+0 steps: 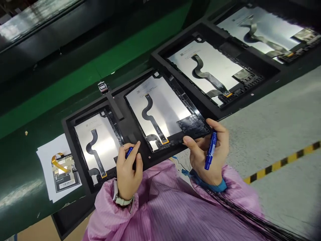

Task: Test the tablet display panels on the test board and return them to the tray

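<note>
Striped pink smock [170,207]. Your right hand [219,164]: pinching display panel [172,100] by near-right corner, blue marker [211,150] tucked alongside. Left hand [129,174]: gripping blue piece [129,152]. Panel: foam tray [160,157], right half. Apparent step: panel handling; next move calls for steady corner support.

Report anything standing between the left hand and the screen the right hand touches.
Nothing visible: only black tray shows between the left hand, which holds a blue item, and the screen. The right hand, holding a blue marker, is at its corner.
</note>
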The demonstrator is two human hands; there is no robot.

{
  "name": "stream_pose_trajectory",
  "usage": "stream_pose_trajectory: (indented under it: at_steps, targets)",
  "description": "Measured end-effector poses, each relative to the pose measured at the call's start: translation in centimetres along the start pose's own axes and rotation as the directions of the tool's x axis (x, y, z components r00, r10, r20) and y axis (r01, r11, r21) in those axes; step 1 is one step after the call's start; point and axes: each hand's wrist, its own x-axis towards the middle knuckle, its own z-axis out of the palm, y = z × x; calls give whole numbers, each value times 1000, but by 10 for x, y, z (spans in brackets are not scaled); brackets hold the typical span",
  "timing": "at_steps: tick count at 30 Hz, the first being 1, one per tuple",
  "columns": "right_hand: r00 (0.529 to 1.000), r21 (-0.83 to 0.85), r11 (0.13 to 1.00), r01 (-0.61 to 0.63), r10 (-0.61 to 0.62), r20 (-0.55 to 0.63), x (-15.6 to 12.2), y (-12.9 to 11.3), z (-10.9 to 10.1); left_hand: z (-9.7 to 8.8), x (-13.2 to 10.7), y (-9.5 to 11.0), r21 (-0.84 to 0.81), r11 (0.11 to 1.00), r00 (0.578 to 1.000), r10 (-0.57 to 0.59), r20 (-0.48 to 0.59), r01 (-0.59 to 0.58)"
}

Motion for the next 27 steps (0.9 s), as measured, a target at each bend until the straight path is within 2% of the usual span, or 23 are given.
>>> stream_pose_trajectory:
  at_steps: [4,6,8,11,14,17,20,24,27]
  targets:
    - [998,-23,998,-51,52,34,1,-8,-4,0,0,0,19,1000,1000,1,-2,-1]
    - [991,-129,989,-76,90,102,6,-16,-7,0,-1,-2,34,999,1000,-5,3,5]
    - [980,-272,961,-49,99,173,13,-20,-12,1,-2,-3,49,999,1000,-10,1,10]
    - [968,-470,871,140,-21,249,21,-15,-19,2,-3,-6,51,999,1000,-14,-19,15]
    - [921,-569,741,357,-175,349,24,-6,-20,0,-3,-8,26,1000,998,-14,-58,16]
    - [893,-622,648,440,-243,379,23,-5,-16,-1,-4,-13,-24,999,993,23,-119,-27]
    - [907,-619,681,392,-172,385,25,-13,-10,1,-6,-18,-90,994,981,51,-190,-69]
    - [914,-585,730,353,-135,382,28,-21,-4,8,-6,-23,-219,975,976,-90,-199,45]
    - [929,-554,770,317,-136,343,29,-20,4,10,-5,-25,-260,963,977,-122,-176,74]
